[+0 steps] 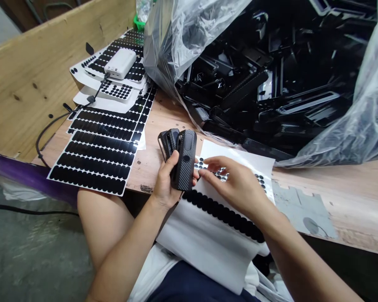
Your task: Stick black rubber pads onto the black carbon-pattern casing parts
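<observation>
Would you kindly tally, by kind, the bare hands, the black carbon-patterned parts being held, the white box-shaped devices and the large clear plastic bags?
Bare hands, left hand and right hand: 2
Black, carbon-patterned oblong parts in the left hand: at least 2 (overlapping)
White, rounded, box-shaped device: 1
Large clear plastic bag: 1
Total: at least 6

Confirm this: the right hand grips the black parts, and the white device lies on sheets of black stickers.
Not quite: the left hand, not the right, grips the black parts, as the head view shows. The white device does lie on sheets of black stickers.
</observation>
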`<state>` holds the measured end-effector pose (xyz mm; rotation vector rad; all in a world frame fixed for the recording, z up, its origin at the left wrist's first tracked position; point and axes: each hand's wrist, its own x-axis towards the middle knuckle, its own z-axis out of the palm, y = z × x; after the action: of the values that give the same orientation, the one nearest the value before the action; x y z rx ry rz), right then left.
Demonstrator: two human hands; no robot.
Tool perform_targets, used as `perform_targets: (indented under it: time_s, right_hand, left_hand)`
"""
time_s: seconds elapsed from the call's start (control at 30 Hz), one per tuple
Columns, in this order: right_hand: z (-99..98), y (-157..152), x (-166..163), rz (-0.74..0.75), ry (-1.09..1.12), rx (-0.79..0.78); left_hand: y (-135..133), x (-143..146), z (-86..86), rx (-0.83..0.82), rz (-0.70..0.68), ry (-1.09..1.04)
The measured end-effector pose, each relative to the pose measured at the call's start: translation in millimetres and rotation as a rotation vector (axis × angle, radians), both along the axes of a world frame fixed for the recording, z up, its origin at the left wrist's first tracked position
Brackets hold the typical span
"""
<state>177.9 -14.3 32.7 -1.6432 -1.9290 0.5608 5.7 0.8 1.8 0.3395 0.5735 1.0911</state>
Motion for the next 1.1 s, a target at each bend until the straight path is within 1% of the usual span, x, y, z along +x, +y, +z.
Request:
perform_targets:
  time_s: [0.07, 0.1, 0.2, 0.27, 0.37, 0.43, 0.47, 0.53, 0.63, 0.73, 0.83, 0.93, 1.0, 1.1]
  right_hand:
    - [-11.1, -5, 0, 0.106, -0.076, 0.034]
    - [-16.0, -7, -1, 0.129, -0.112, 0.073]
    - [-26.9, -11, -4, 0.137, -0.167, 0.186]
    - [-30.6, -11, -5, 0.158, -0.123, 0.228]
    - [-31.9, -9, -4, 0.273, -0.027, 0.199]
    - [-31.4, -6, -3, 0.324, 0.013, 0.141]
    - [-31.0, -5, -2, 0.318, 0.038, 0.106]
    - [-30.2, -2, -2, 0.252, 0.099, 0.029]
    - [-29.0, 0, -3, 0.137, 0.205, -0.057]
    - [-29.4, 2, -5, 0.065, 0.305, -0.094]
    - [-32.2, 4, -4, 0.001, 0.303, -0.05]
    - [-35.8, 7, -1, -0.017, 0.193, 0.108]
    - [-36.9, 8, 0, 0.012, 0.14, 0.173]
    - [-36.6, 7, -2, 0.099, 0.18, 0.167]
  left_hand:
    - [2, -1, 1.2, -0.056, -0.011, -0.034]
    - [2, -2, 2.3, -0.075, -0.011, -0.045]
    - [3, -4, 6.3, -0.103, 0.006, -0.091]
    - [3, -5, 8.3, -0.116, -0.003, -0.101]
    - [3, -7, 8.6, -0.1, -0.031, -0.076]
    - [3, -9, 7.4, -0.055, 0.006, -0.074]
    - [2, -10, 6.7, -0.024, 0.036, -0.074]
    - [0, -11, 5.2, 0.053, 0.053, -0.055]
    - [-5, -11, 2.3, 0.165, -0.02, 0.021]
    - [-8, -7, -1.0, 0.193, -0.078, 0.088]
    - [-8, -2, -2.8, 0.182, -0.094, 0.128]
    - [-7, 1, -3.1, 0.173, -0.097, 0.116]
    - [-7, 0, -3.1, 0.153, -0.074, 0.085]
    - [-5, -2, -2.8, 0.078, -0.025, 0.053]
